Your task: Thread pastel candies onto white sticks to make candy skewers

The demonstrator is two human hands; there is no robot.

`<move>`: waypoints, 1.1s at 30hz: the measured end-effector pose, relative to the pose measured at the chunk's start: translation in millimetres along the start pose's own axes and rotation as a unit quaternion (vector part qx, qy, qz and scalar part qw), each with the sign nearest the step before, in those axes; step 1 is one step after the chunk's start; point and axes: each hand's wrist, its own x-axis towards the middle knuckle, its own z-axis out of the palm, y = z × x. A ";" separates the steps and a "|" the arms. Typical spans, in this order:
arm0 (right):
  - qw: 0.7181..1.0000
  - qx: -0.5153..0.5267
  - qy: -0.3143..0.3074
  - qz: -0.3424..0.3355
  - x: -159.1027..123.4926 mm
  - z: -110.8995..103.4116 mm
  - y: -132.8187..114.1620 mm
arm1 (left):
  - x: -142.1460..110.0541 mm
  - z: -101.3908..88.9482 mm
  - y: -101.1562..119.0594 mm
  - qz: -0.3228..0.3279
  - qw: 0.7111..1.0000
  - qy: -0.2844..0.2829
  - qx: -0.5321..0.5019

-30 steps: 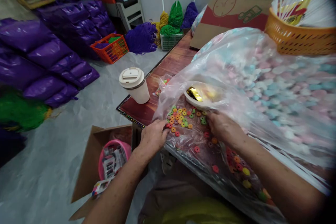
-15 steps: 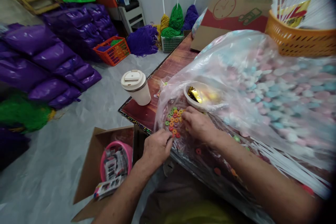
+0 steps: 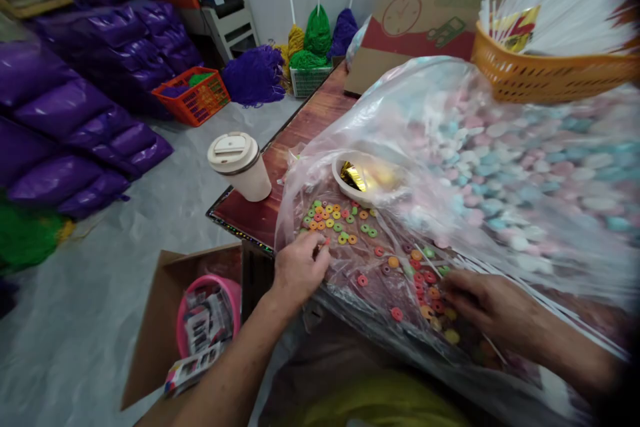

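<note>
One table point(image 3: 315, 117) runs from the centre to the lower right, and on my feed a clear bag point(image 3: 475, 173) of pastel pieces covers much of its right side. Left of centre stands a cup point(image 3: 239, 163); mid-frame, a bowl point(image 3: 338, 179) holds gold foil. My right hand point(image 3: 483, 310), lower right, grips a white stick point(image 3: 431, 264); my left hand point(image 3: 303, 263), below centre, pinches a red piece point(image 3: 327, 241). Small coloured rings point(image 3: 350, 239) lie scattered between and beyond the hands.

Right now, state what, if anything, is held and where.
Right hand: a white stick, near its middle. Left hand: at a reddish piece; hold unclear.
</note>
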 end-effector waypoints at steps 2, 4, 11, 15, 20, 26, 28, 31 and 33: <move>0.998 -0.048 -0.038 -0.001 0.5 -5.9 -5.8 | -0.2 -3.7 -1.7 0.007 1.000 -0.007 -0.014; 0.996 -0.087 -0.024 -0.021 11.4 -15.1 -19.6 | -2.1 -6.8 -1.3 0.049 0.998 -0.023 0.013; 0.993 -0.069 0.064 0.076 99.5 -31.1 -70.9 | 9.2 3.2 16.6 0.190 0.968 -0.096 0.131; 0.987 -0.047 0.072 0.138 120.7 -33.9 -52.1 | 45.0 18.5 21.9 0.192 0.969 -0.085 0.133; 0.981 0.008 0.078 0.175 118.0 -57.7 -16.2 | 85.3 29.8 33.2 0.218 0.956 -0.142 0.137; 0.979 0.038 0.094 0.175 120.7 -83.1 -12.5 | 95.5 36.5 43.3 0.211 0.960 -0.130 0.130; 0.986 0.043 0.080 0.139 119.8 -78.9 -13.8 | 92.9 43.1 47.5 0.204 0.960 -0.132 0.137; 0.996 0.044 0.044 0.068 109.6 -68.1 -8.0 | 86.3 47.0 47.9 0.234 0.952 -0.123 0.154; 0.999 0.036 0.028 0.025 95.9 -64.5 0.9 | 81.0 40.7 41.2 0.269 0.939 -0.141 0.164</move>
